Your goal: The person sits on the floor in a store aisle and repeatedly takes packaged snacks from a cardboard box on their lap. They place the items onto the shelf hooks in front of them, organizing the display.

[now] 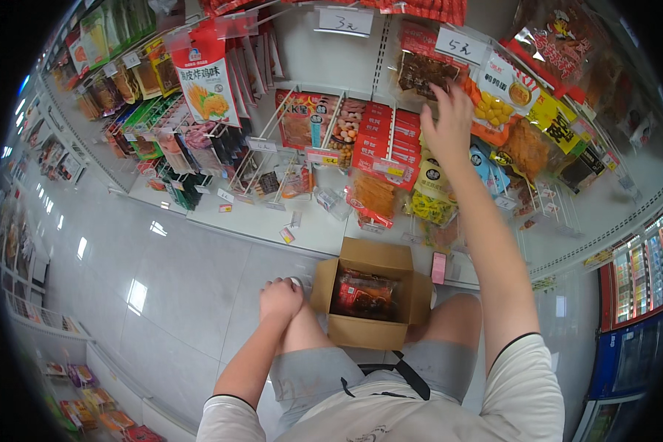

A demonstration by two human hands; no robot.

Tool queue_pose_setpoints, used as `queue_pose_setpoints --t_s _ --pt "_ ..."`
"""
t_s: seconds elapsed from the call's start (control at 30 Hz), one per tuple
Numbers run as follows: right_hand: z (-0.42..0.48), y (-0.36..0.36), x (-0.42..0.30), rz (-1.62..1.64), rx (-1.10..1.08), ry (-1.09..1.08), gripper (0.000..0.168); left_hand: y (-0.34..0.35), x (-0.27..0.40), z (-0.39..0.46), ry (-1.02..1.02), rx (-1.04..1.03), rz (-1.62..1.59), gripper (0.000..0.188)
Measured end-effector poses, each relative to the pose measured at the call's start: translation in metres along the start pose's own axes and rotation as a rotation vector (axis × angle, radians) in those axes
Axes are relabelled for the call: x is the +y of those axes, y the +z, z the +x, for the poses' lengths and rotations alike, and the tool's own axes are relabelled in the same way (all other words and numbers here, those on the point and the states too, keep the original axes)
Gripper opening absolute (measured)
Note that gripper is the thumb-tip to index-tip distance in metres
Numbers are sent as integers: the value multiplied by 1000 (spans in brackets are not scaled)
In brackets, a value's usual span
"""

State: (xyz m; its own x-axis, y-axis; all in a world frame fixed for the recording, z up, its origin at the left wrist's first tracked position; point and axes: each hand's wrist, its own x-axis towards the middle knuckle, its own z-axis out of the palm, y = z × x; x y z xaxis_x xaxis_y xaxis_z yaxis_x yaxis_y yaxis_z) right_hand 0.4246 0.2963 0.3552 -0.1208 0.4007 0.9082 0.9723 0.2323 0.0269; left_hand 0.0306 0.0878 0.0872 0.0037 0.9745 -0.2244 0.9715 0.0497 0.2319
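Observation:
My right hand (447, 124) reaches up to the shelf rack, its fingers spread at a dark brown snack packet with a red top (420, 61) hanging under a price card; whether the fingertips touch it I cannot tell. A white and yellow snack bag (494, 94) hangs just right of the hand. My left hand (280, 298) rests on my left knee, fingers curled, with nothing visible in it. Between my knees stands an open cardboard box (367, 333) with red and dark snack packets (364, 293) inside.
Hooks with hanging snack packets cover the rack, among them a large red and white bag (207, 77). On the bottom shelf (254, 224) lie a clear plastic container (333, 203), loose price tags (287, 235) and a phone (438, 268). Drinks coolers (641, 282) stand at the right.

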Motion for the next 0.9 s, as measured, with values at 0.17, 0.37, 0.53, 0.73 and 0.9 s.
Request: queue_pose_setpoints --t_s 0.17,0.37,0.53,0.73,0.9 --pt "35 46 37 -265 -147 -89 47 0 1 2 -2 33 9 39" --pt "65 89 66 -286 -409 132 52 0 2 2 -14 25 8 36" --pt "68 95 77 -268 -426 197 50 0 5 7 -14 18 4 34" --pt "-4 31 -30 352 -70 39 18 1 -1 6 -42 13 0 33" --pt "-241 -5 -97 597 -210 270 13 -7 5 6 -30 -21 -20 32"
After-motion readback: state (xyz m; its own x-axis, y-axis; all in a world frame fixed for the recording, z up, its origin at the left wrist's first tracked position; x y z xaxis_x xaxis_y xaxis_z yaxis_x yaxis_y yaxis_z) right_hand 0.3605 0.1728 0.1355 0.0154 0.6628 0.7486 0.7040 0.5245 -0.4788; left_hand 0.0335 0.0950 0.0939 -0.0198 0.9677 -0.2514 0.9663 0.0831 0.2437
